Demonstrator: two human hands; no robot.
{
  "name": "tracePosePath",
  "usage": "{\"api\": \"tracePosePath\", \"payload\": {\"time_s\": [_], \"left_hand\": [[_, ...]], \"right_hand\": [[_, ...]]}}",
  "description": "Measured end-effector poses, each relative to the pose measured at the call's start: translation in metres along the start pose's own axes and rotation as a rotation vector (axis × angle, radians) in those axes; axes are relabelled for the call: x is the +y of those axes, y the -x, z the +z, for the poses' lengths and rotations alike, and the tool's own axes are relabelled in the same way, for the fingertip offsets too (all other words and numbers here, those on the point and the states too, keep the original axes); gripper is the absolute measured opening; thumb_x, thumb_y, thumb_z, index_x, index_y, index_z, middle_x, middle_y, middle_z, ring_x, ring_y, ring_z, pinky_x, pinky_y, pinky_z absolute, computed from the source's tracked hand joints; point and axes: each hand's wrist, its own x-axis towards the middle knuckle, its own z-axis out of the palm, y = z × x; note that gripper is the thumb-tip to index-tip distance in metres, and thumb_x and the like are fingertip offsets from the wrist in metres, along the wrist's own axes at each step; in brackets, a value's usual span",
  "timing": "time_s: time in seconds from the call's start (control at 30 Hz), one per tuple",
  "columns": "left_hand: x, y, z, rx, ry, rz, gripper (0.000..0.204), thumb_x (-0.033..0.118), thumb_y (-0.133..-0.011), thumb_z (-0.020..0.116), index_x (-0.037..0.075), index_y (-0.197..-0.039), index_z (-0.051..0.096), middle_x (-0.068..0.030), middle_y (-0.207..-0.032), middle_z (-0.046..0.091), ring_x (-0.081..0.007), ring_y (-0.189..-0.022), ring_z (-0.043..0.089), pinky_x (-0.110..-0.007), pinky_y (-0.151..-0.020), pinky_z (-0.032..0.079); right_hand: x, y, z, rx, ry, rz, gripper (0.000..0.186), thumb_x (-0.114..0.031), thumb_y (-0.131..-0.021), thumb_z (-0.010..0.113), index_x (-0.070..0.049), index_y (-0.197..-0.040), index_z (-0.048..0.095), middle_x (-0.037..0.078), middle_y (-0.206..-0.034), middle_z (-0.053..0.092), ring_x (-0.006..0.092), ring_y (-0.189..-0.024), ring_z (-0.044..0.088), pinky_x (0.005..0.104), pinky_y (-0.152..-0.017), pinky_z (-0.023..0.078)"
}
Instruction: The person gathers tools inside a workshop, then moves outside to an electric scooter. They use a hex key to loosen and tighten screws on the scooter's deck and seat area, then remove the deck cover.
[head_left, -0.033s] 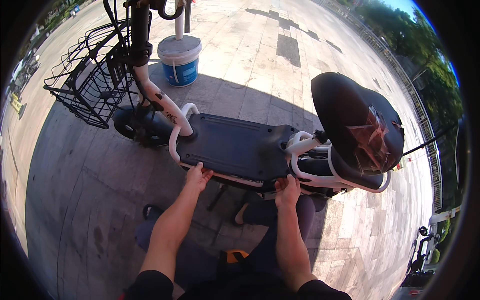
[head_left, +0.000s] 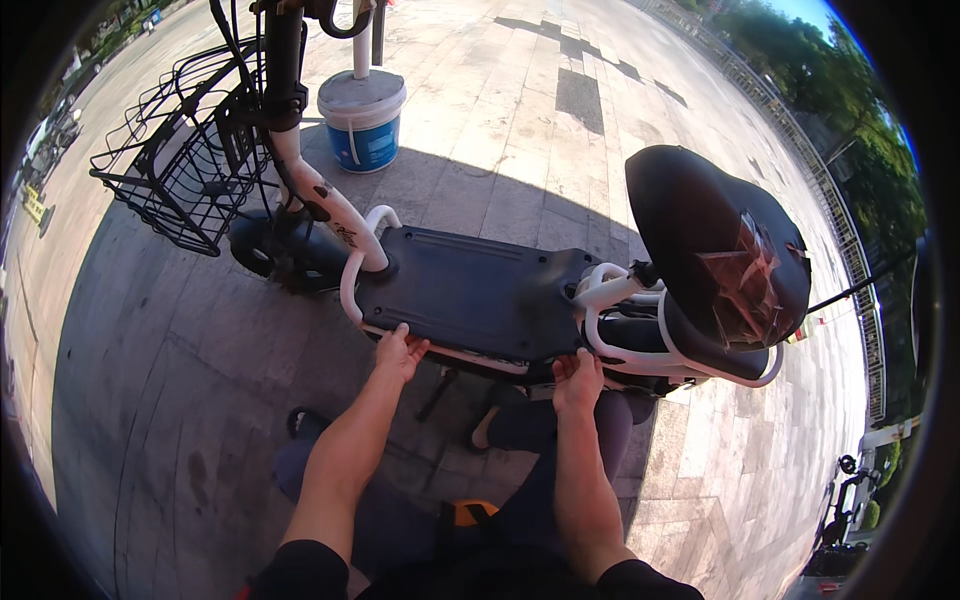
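A white electric scooter point(head_left: 342, 226) stands crosswise in front of me, its handlebar end to the left. Its black footboard panel point(head_left: 470, 285) lies flat between the front frame tube and the seat post. At the panel's near left corner, my left hand point(head_left: 402, 352) grips the edge with the thumb on top. My right hand point(head_left: 578, 380) pinches the same near edge by its right corner, close to the white frame loop. The undersides of the fingers are partly hidden below the panel.
A black wire basket point(head_left: 185, 190) hangs at the scooter's front. Behind the scooter, a lidded white and blue bucket point(head_left: 362, 125) holds a white pole. The torn black saddle point(head_left: 705, 240) rises at the right. Stone paving point(head_left: 520, 110) surrounds it all, part shaded; a railing runs along the far right.
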Motion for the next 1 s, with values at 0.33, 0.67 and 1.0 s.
{"api": "tracePosePath", "payload": {"time_s": [0.33, 0.67, 1.0], "left_hand": [[-0.013, -0.021, -0.006, -0.113, 0.117, -0.004, 0.025, 0.016, -0.093, 0.058, 0.018, -0.116, 0.050, -0.0054, -0.110, 0.056, -0.0264, -0.099, 0.056, -0.049, -0.087, 0.046], [-0.015, -0.027, -0.021, -0.271, 0.270, -0.016, 0.024, 0.010, -0.092, 0.060, 0.015, -0.115, 0.053, -0.0076, -0.111, 0.062, -0.0275, -0.106, 0.060, -0.049, -0.096, 0.047], [-0.023, -0.005, -0.006, -0.322, 0.253, -0.019, 0.016, 0.015, -0.092, 0.062, 0.005, -0.105, 0.061, -0.0102, -0.108, 0.067, -0.0267, -0.107, 0.062, -0.044, -0.097, 0.049]], "right_hand": [[0.028, -0.035, -0.027, 0.000, -0.128, 0.207, 0.011, -0.018, -0.091, 0.060, -0.014, -0.100, 0.057, -0.001, -0.087, 0.059, 0.0138, -0.080, 0.057, 0.0302, -0.062, 0.044], [0.024, -0.019, -0.016, -0.162, -0.234, 0.003, 0.016, -0.017, -0.091, 0.059, -0.015, -0.107, 0.055, -0.001, -0.094, 0.062, 0.0131, -0.083, 0.058, 0.0292, -0.065, 0.048], [-0.014, 0.013, 0.007, -0.199, -0.221, -0.249, 0.016, -0.011, -0.092, 0.059, -0.011, -0.107, 0.054, 0.001, -0.091, 0.062, 0.0120, -0.075, 0.059, 0.0256, -0.062, 0.049]]}}
